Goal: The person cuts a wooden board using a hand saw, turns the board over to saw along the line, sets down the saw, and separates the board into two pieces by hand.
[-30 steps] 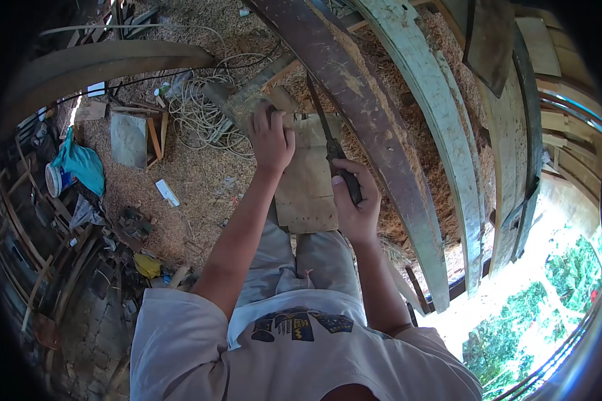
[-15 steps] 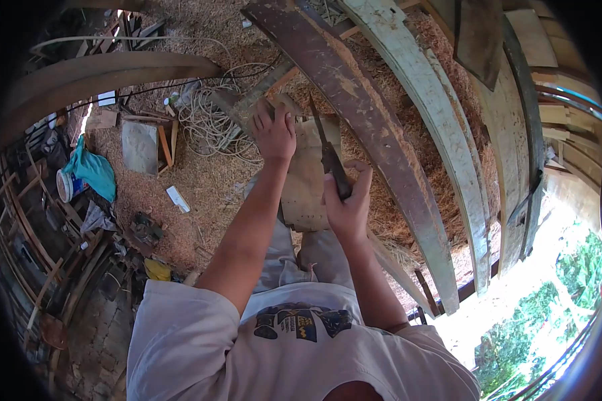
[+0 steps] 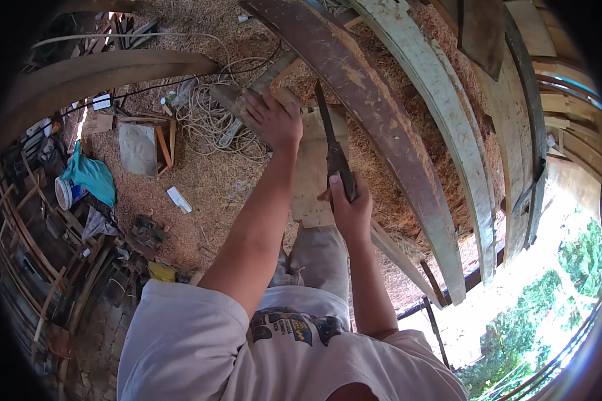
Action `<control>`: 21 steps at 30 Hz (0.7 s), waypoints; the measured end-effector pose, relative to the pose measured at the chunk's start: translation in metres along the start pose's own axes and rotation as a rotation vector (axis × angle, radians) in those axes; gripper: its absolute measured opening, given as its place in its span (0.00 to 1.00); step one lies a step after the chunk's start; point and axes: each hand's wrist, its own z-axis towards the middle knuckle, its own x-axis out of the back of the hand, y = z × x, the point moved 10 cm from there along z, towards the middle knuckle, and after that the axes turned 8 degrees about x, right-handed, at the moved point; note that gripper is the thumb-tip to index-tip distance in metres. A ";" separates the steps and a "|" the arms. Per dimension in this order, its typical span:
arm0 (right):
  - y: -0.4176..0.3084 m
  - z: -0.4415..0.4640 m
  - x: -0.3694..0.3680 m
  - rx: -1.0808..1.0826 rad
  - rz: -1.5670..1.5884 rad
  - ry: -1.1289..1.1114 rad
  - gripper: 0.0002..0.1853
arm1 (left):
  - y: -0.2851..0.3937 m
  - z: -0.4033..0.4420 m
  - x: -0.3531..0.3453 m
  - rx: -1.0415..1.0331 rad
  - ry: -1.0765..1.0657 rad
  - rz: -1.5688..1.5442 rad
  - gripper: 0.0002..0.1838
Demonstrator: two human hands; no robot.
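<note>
My left hand (image 3: 273,120) lies with outstretched fingers on a piece of wood (image 3: 231,100), pressed against its upper face. My right hand (image 3: 352,204) is closed round the dark handle of a handsaw (image 3: 322,113), the thumb along the handle's top. Its narrow dark blade, seen almost edge-on, points away from me; I cannot make out the teeth. Beneath the blade lies a pale, wide board (image 3: 314,177) in front of my legs. Whether the blade touches the wood is not clear.
Long curved planks, one brown (image 3: 374,100) and one pale green (image 3: 441,120), rise at the right. Coiled rope (image 3: 211,120) lies among wood shavings beyond my left hand. A bucket with a teal bag (image 3: 90,175) and stacked timber stand at the left.
The handsaw has shifted slightly right and its blade has turned a little. My right thumb now lies along the handle. My left hand's fingers have flattened and tilted left over the wood.
</note>
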 end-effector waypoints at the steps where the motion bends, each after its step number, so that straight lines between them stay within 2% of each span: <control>1: -0.001 -0.001 -0.002 -0.005 0.001 0.004 0.17 | 0.000 0.000 0.000 -0.011 0.016 0.000 0.38; 4: 0.009 -0.003 -0.006 -0.040 0.005 0.014 0.17 | 0.002 -0.001 0.001 -0.017 -0.002 0.007 0.38; 6: 0.001 0.002 -0.010 0.155 -0.040 -0.002 0.18 | 0.002 -0.002 0.001 -0.013 -0.031 0.016 0.37; 9: -0.005 0.003 -0.011 0.197 0.055 -0.032 0.18 | 0.003 -0.004 0.001 -0.021 -0.006 -0.019 0.38; 11: -0.002 0.000 -0.007 0.171 0.046 -0.009 0.18 | 0.002 -0.002 -0.008 -0.020 -0.045 0.172 0.39; 14: -0.001 -0.004 0.000 0.167 -0.005 0.012 0.18 | 0.004 0.000 -0.009 -0.020 -0.097 0.233 0.40; 21: -0.008 -0.004 0.003 0.156 -0.127 0.083 0.18 | 0.004 -0.002 -0.006 -0.045 -0.025 0.122 0.39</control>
